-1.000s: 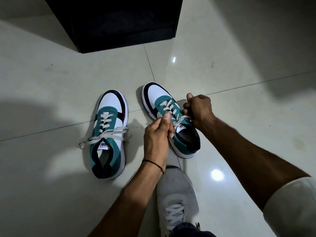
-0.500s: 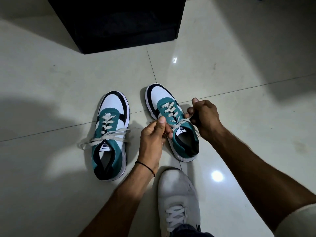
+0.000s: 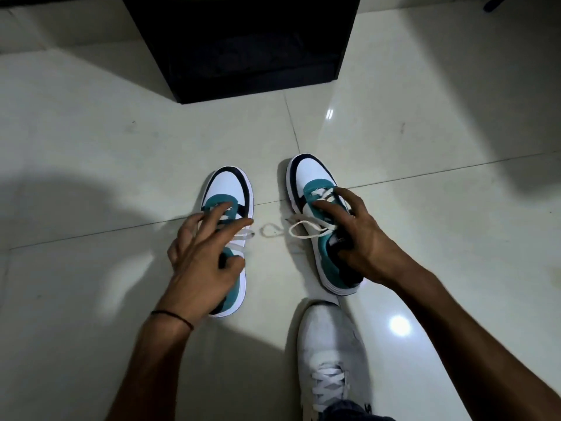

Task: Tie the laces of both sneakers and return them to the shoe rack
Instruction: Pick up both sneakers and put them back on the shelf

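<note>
My right hand (image 3: 361, 238) holds the right teal-and-white sneaker (image 3: 312, 171) from above. The fingers lie spread over its laced front and the thumb is tucked down into the dark collar opening, so the tongue area sits pinched in that grip. From under those fingers a loose white lace (image 3: 290, 231) trails out to the inner side in an open loop, lying on the pale tiled floor (image 3: 91, 147) in the gap between my two hands. My left hand (image 3: 200, 262) is over the left teal-and-white sneaker (image 3: 227, 189), fingers splayed wide and fairly straight above its laces, thumb bent in toward the collar. The hand is blurred, and I cannot tell whether the fingertips touch the shoe; nothing is clasped in it. Flat white lace ends (image 3: 241, 240) show just under its index finger. A thin black band (image 3: 173, 316) circles that wrist. Both sneakers stand upright, toes pointing away from me, apart from each other. Well beyond both hands stands the black shoe rack (image 3: 243, 41). Just behind my right wrist is the grey-white shoe (image 3: 328, 338) on my own foot.
</note>
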